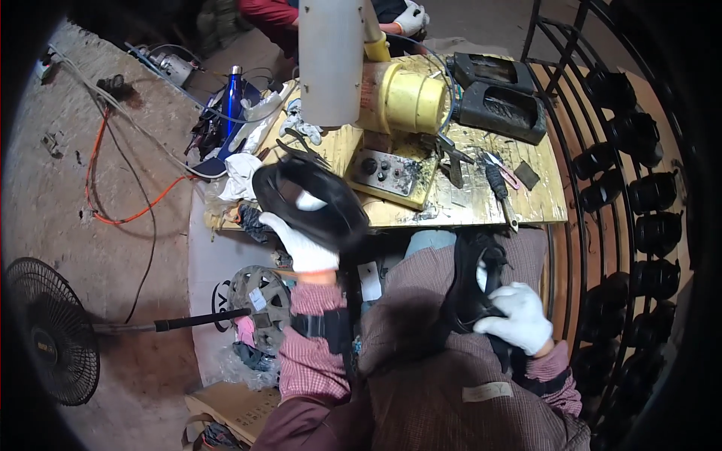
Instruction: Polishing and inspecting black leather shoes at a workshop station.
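My left hand (304,248), in a white glove, grips a black shoe (342,207) from below, near the front left edge of the workbench. That shoe is slightly blurred, and a pale patch shows through its opening. Over my lap, my right hand (519,319), also gloved in white, is closed on the side of a second black shoe (464,289). Loose threads or laces stick out around its opening. Something white shows inside it. A checked brown cloth (421,361) covers my lap beneath this shoe.
The wooden workbench (538,210) carries a yellow blower (414,98), a control box (387,177), two black troughs (500,113) and scissors (502,171). A rack (583,286) of black shoes stands right. A fan (53,331) is at left. Across the bench is another person's gloved hand (411,19).
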The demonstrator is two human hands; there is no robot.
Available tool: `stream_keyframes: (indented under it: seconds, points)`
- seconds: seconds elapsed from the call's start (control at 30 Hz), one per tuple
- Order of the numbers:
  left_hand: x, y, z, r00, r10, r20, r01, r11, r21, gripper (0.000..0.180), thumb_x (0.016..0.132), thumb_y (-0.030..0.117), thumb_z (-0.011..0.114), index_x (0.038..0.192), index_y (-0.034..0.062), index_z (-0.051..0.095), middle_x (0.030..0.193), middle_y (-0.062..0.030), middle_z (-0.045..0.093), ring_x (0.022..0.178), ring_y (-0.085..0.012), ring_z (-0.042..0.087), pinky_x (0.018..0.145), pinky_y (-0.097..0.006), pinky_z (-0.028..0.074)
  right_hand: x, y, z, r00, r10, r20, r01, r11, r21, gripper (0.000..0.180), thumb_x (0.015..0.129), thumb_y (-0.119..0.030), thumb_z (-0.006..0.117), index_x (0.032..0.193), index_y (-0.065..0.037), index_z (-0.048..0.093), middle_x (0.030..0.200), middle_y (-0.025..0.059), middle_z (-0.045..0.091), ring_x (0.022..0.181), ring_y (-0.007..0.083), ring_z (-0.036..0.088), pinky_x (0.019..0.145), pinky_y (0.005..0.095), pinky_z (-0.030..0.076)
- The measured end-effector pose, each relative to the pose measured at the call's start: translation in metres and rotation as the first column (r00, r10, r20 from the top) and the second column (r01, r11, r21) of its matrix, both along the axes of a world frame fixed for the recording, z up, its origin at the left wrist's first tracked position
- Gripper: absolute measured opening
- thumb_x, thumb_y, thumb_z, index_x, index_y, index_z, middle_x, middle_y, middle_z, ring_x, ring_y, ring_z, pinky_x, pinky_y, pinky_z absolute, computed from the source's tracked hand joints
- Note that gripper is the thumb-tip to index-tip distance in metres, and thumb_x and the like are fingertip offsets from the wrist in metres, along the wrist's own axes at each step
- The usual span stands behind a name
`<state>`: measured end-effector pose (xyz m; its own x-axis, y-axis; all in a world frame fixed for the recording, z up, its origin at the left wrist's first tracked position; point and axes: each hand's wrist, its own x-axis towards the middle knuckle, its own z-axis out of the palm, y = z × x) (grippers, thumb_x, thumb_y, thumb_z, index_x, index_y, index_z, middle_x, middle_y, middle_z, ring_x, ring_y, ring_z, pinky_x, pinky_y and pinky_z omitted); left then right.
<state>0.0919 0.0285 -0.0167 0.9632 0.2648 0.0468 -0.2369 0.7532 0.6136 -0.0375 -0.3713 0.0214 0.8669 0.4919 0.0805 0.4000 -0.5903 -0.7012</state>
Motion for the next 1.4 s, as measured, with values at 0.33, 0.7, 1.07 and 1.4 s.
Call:
stream_keyframes:
  seconds: [0.33, 0.7, 1.07, 1.4]
  points:
    - [-0.103, -0.116, -0.04, 0.668, -0.551, -0.5, 0.58, 0.806, -0.114, 0.063, 0.112, 0.046, 0.048, 0.154, -0.0004, 0.044, 0.144, -0.0141, 0.06, 0.128, -0.0269, 0.061, 0.114, -0.042, 0.048, 0.002, -0.044, 0.112, 0.976, 0.211, 0.057, -0.216, 0.889, 0.403, 0.051, 0.067, -0.045, 0.094, 0.088, -0.001, 0.078, 0.088, 0.0123, 0.075, 0.073, 0.0305, 0.067, 0.069, 0.04, 0.047]
    - [-0.091, -0.104, 0.022, 0.741, -0.622, -0.252, 0.556, 0.779, -0.29, 0.078, 0.107, 0.061, 0.041, 0.153, -0.0018, 0.04, 0.144, -0.0231, 0.056, 0.13, -0.035, 0.059, 0.115, -0.051, 0.048, 0.033, 0.074, 0.088, 0.834, 0.395, 0.384, -0.414, 0.91, -0.037, 0.034, 0.073, -0.021, 0.079, 0.104, -0.009, 0.073, 0.103, 0.0021, 0.066, 0.083, 0.0249, 0.064, 0.076, 0.0383, 0.052]
    - [-0.003, -0.08, 0.034, 0.914, -0.394, -0.097, 0.369, 0.907, -0.205, 0.061, 0.107, 0.037, 0.059, 0.147, -0.0047, 0.043, 0.134, -0.0215, 0.057, 0.118, -0.0326, 0.064, 0.117, -0.052, 0.047, 0.002, 0.006, 0.041, 0.939, -0.305, 0.157, 0.273, 0.942, 0.197, 0.054, 0.082, -0.034, 0.084, 0.126, -0.005, 0.073, 0.134, 0.0215, 0.069, 0.114, 0.0391, 0.068, 0.099, 0.0443, 0.053]
    - [-0.033, -0.064, 0.036, 0.915, -0.385, -0.121, 0.346, 0.903, -0.256, 0.059, 0.104, 0.037, 0.063, 0.146, -0.0009, 0.047, 0.131, -0.0201, 0.059, 0.107, -0.0306, 0.064, 0.102, -0.052, 0.053, -0.004, 0.008, 0.026, 0.96, -0.263, 0.097, 0.247, 0.957, 0.153, 0.056, 0.085, -0.034, 0.083, 0.13, -0.004, 0.071, 0.131, 0.0192, 0.07, 0.116, 0.0369, 0.069, 0.101, 0.0436, 0.051]
